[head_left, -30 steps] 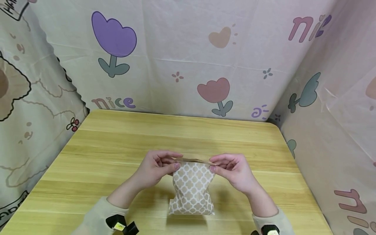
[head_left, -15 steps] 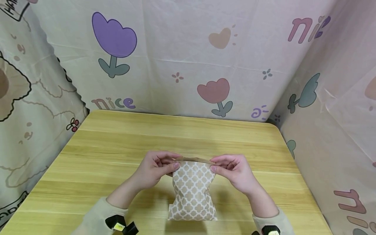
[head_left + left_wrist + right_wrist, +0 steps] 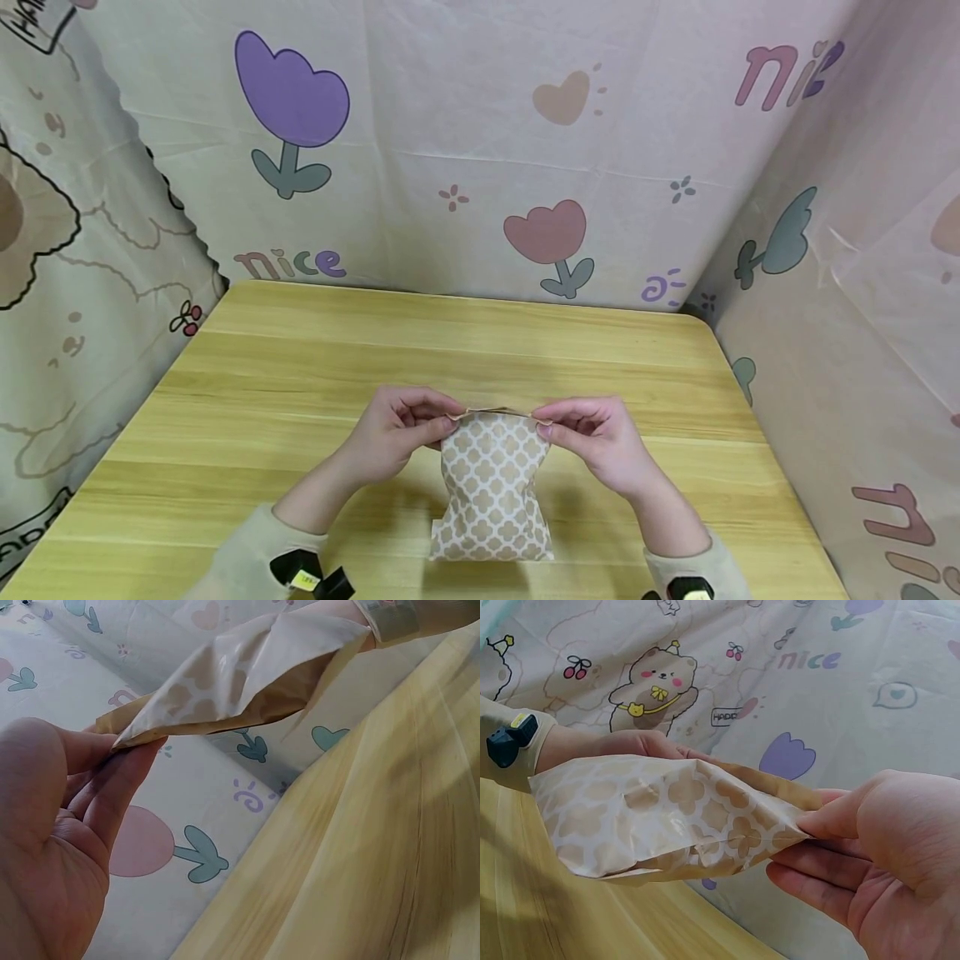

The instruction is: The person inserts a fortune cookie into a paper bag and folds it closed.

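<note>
A tan paper bag [image 3: 495,487] with a white lattice pattern hangs between my two hands, its mouth toward the far side of the table. My left hand [image 3: 401,429] pinches the left corner of the mouth between thumb and fingers. At the opposite corner, my right hand [image 3: 596,437] pinches the edge the same way. In the left wrist view the bag [image 3: 232,682] looks creased and its plain brown lining shows. The right wrist view has the bag [image 3: 667,817] tapering to the corner held by the right hand [image 3: 885,862]. What is inside is hidden.
A wooden-topped table [image 3: 300,350] lies under the hands. Behind it and on both sides hang pale printed cloths [image 3: 450,100] with flowers and lettering. Dark wrist devices [image 3: 307,573] sit on both sleeves.
The bag's lower end first swung a little toward me, then stayed nearly in place. Its mouth edges now look closer together. Both hands have kept their pinch and barely moved.
</note>
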Motion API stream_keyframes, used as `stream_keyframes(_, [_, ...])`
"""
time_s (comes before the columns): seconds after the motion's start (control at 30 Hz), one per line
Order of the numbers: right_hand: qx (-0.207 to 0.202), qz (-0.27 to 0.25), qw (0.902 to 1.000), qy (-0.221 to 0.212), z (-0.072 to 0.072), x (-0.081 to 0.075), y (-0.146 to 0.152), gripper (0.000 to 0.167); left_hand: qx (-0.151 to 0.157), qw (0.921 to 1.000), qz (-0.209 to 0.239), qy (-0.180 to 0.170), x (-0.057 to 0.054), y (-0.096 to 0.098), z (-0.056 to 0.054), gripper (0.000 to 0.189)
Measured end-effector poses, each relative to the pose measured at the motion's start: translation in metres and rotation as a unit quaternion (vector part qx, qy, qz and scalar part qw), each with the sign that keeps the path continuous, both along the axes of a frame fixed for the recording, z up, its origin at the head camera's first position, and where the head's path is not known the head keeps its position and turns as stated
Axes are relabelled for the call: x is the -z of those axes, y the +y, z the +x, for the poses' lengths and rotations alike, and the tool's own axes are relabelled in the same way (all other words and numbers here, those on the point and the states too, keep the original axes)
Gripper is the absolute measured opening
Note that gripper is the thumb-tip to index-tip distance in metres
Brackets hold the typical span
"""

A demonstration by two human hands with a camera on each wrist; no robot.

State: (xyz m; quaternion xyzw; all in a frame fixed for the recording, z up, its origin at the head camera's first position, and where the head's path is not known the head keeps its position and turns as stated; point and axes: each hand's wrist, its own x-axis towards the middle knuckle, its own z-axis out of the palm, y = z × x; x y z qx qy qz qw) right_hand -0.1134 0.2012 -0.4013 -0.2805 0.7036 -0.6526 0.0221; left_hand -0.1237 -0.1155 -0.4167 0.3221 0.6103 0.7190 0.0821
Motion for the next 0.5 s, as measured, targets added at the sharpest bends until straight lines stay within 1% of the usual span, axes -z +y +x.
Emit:
stream_keyframes(0.1, [0.001,0.0,1.0,-0.008,0.0004,0.0004,0.0002,0.016,0.0,1.0,0.001,-0.006,-0.0004,0.0003,0.0005,0.016])
stream_keyframes(0.23, [0.0,-0.001,1.0,-0.001,0.0003,0.0017,0.001,0.017,-0.002,1.0,0.003,-0.009,-0.0002,0.0007,0.0008,0.014])
stream_keyframes(0.37, [-0.003,-0.008,0.9999,0.01,0.0006,0.0031,0.0008,0.019,-0.009,1.0,0.003,0.0,0.0012,0.0017,0.0002,0.013])
stream_keyframes(0.5, [-0.01,-0.021,0.9997,0.011,0.0008,0.0036,-0.0004,0.018,-0.018,0.9998,0.003,0.01,0.0019,0.003,0.0001,0.013])
